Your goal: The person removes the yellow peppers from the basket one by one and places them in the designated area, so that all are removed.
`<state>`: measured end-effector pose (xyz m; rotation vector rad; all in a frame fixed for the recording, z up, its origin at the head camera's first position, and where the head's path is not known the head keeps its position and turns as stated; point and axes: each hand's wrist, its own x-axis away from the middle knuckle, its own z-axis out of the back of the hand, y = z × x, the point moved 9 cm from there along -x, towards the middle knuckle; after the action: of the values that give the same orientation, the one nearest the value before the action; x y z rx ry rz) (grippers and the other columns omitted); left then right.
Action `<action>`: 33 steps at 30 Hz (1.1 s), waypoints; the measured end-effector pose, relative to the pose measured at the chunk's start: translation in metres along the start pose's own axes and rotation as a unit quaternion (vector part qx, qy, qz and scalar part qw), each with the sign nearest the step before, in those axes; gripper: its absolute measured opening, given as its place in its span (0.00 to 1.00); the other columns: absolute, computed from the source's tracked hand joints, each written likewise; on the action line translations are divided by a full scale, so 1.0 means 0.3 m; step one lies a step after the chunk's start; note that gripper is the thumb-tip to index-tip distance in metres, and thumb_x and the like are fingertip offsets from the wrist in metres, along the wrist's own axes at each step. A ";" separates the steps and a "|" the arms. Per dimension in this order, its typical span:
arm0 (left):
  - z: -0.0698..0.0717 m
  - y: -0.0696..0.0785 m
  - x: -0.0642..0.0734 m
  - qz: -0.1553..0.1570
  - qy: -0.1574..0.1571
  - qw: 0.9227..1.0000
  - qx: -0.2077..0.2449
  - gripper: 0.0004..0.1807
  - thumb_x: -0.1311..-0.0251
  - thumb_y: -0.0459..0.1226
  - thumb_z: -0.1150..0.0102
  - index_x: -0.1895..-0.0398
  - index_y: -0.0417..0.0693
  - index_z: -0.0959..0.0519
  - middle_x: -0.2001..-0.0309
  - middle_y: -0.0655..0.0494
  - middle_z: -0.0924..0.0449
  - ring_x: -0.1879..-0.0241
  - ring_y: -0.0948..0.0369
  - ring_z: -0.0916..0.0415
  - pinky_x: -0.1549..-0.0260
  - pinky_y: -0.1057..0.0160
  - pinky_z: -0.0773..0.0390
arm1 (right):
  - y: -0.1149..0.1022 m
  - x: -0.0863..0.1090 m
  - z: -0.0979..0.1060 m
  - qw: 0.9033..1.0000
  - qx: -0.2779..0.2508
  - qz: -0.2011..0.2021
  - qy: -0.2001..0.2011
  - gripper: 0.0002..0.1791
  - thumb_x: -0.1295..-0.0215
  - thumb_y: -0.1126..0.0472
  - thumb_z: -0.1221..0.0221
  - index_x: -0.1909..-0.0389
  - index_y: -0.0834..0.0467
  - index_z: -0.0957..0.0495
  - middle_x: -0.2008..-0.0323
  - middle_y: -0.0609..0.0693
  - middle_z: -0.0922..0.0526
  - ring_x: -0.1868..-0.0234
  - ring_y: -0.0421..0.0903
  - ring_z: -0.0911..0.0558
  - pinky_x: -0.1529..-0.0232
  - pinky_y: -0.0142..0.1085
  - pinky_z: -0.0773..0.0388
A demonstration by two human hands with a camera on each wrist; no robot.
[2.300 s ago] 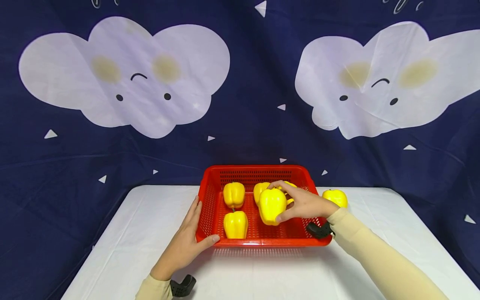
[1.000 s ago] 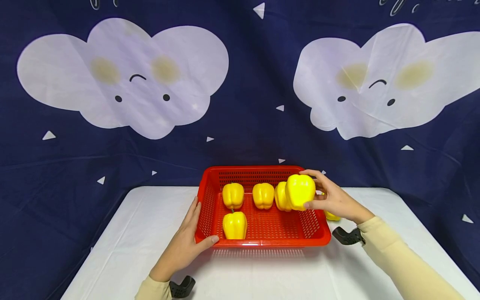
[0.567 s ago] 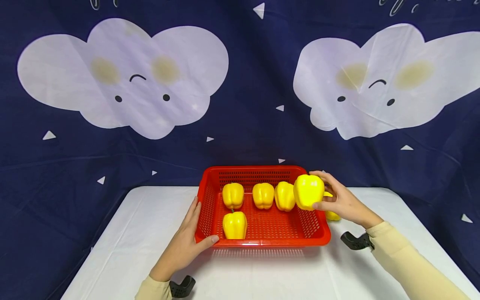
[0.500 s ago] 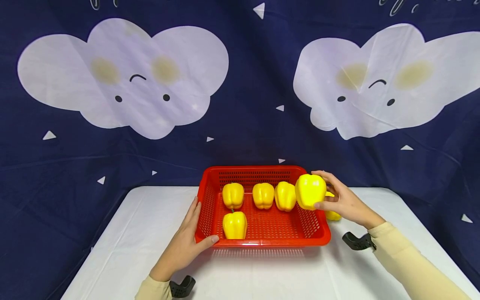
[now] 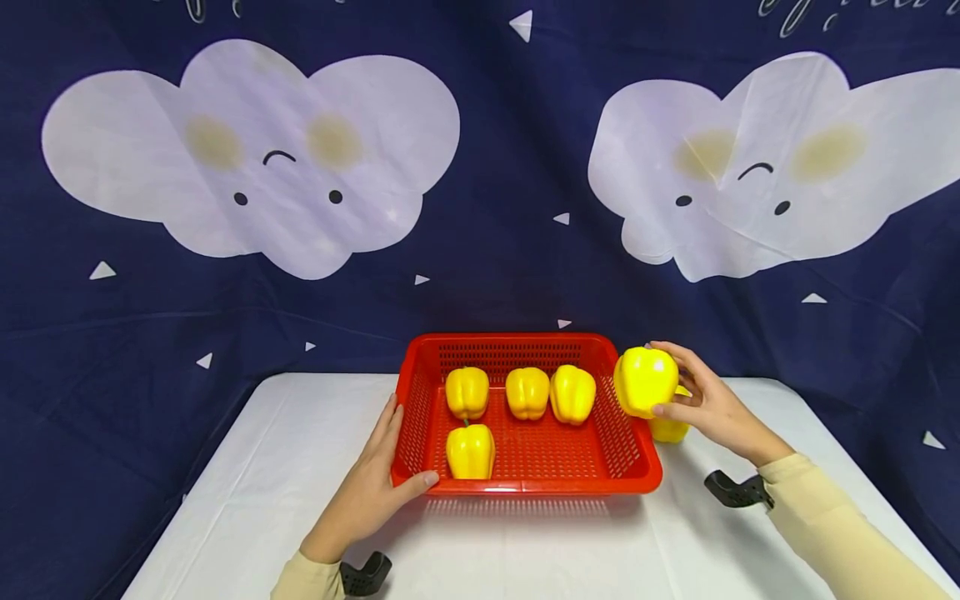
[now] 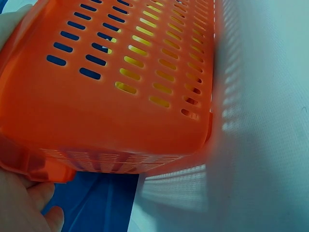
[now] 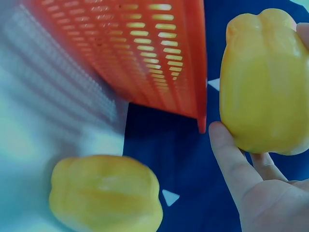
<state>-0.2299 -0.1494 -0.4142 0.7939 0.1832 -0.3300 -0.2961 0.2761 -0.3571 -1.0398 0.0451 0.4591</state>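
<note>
A yellow bell pepper [image 5: 645,382] is held up by my right hand [image 5: 708,408], thumb low on its near side and fingers behind it. It is in the air at the right rim of a red plastic basket [image 5: 525,486]. In the right wrist view the held bell pepper [image 7: 265,82] is apart from the basket wall [image 7: 164,53]. Several more yellow bell peppers [image 5: 527,393] lie inside the basket. My left hand [image 5: 367,483] holds the basket's near left corner, thumb on the front rim and fingers along the left side.
Another yellow bell pepper [image 7: 106,193] lies on the white-covered table [image 5: 525,550], just right of the basket and partly hidden by my right hand in the head view. Behind the table hangs a dark blue cloth [image 5: 517,267] with printed clouds.
My right hand has carried the bell pepper from over the basket's middle rightward to beyond its right rim. The left hand and the basket have stayed in place.
</note>
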 end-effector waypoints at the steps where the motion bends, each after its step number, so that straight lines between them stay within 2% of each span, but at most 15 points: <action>1: 0.000 0.000 0.000 0.000 0.000 1.000 0.000 0.56 0.40 0.59 0.36 0.20 0.38 0.53 0.18 0.54 0.67 0.23 0.43 0.55 0.34 0.34 0.42 | 0.004 0.003 0.005 1.000 0.001 0.002 0.002 0.45 0.36 0.67 0.34 0.22 0.54 0.46 0.34 0.52 0.37 0.42 0.32 0.29 0.48 0.23 0.25; 11: -0.001 0.000 -0.002 0.003 -0.001 1.000 0.001 0.56 0.39 0.59 0.36 0.20 0.38 0.53 0.18 0.54 0.67 0.23 0.43 0.54 0.34 0.34 0.42 | 0.045 0.036 0.044 1.000 0.012 -0.006 0.016 0.45 0.35 0.67 0.34 0.22 0.53 0.48 0.36 0.50 0.37 0.43 0.33 0.29 0.51 0.25 0.22; 23: 0.001 0.005 0.001 -0.002 0.001 1.000 -0.001 0.57 0.40 0.60 0.36 0.20 0.37 0.52 0.18 0.53 0.65 0.23 0.44 0.53 0.33 0.36 0.42 | 0.114 0.057 0.106 0.998 0.034 -0.021 0.044 0.48 0.38 0.69 0.34 0.21 0.52 0.48 0.37 0.50 0.37 0.45 0.35 0.29 0.52 0.22 0.24; 33: 0.001 0.006 0.002 -0.002 0.002 1.000 0.003 0.57 0.40 0.59 0.35 0.20 0.37 0.52 0.19 0.52 0.65 0.23 0.43 0.52 0.34 0.35 0.41 | 0.155 0.079 0.156 0.997 0.040 -0.012 0.063 0.48 0.39 0.73 0.35 0.21 0.54 0.48 0.39 0.42 0.34 0.47 0.33 0.27 0.53 0.22 0.25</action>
<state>-0.2287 -0.1486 -0.4128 0.8005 0.1875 -0.3336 -0.3010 0.3429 -0.3770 -0.9885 0.1615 0.3668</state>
